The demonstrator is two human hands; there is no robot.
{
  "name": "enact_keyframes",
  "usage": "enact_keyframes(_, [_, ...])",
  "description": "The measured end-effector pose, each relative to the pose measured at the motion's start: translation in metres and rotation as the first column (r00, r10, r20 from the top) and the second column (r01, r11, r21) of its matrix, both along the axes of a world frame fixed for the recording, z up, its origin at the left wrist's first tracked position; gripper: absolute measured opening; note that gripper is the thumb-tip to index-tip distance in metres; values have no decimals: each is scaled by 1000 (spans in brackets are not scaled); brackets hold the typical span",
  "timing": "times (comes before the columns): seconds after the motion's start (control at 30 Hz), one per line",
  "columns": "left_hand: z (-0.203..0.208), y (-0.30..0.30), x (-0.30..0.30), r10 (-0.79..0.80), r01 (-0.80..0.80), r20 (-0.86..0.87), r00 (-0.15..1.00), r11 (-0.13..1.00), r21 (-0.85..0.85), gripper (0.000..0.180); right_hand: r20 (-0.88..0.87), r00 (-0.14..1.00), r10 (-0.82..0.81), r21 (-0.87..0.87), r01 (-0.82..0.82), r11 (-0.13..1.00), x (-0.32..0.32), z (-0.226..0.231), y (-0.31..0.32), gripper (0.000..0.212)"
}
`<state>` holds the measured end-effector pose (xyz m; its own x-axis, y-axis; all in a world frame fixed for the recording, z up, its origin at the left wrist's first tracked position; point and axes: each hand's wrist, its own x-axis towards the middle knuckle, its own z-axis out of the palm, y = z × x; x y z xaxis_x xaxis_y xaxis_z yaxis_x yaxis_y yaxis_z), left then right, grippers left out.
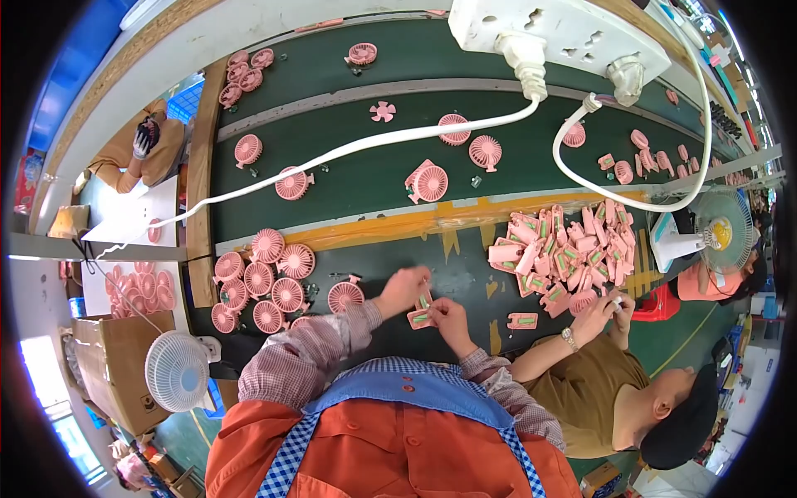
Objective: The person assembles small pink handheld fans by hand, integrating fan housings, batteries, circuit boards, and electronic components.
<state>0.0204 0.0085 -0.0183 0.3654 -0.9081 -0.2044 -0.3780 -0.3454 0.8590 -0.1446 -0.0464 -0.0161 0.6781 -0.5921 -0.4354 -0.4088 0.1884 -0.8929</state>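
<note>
Over the near strip of the dark green bench, my left hand (405,290) is closed, fingertips together just above a pink plastic handle shell (422,319) with a green circuit board in it. What those fingertips pinch is too small to make out. My right hand (452,322) grips the shell's right side between thumb and fingers. Left of my hands lies a round pink fan head (345,296), next to a cluster of pink fan heads (287,295). To the right is a heap of pink handle shells (573,249), several with green boards; one single shell (522,320) lies nearer.
A co-worker (594,373) works close on my right, both hands at a pink part. A white power strip (560,37) and its white cable (357,149) hang over the bench. Fan heads lie along the green belt (332,108). White desk fans (177,371) stand left and right.
</note>
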Motion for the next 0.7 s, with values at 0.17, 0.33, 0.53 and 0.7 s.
enact_keyframes(0.17, [-32, -66, 77, 343, -320, 198, 918, 937, -141, 41, 16, 998, -52, 69, 51, 996, 0, 17, -2, 8])
enact_keyframes(0.33, [-57, -144, 78, 364, -374, -149, 919, 926, -44, 58, 8, 997, -74, 134, 73, 988, -11, 14, -1, 7])
enact_keyframes(0.53, [-62, -164, 49, 121, -228, -508, 853, 961, -155, 50, -1, 999, -32, 140, 32, 990, -11, 10, -1, 5])
enact_keyframes(0.7, [-90, -104, 138, 477, -454, 40, 878, 857, -243, 23, 61, 998, -3, 206, -9, 978, 3, 12, 3, 5])
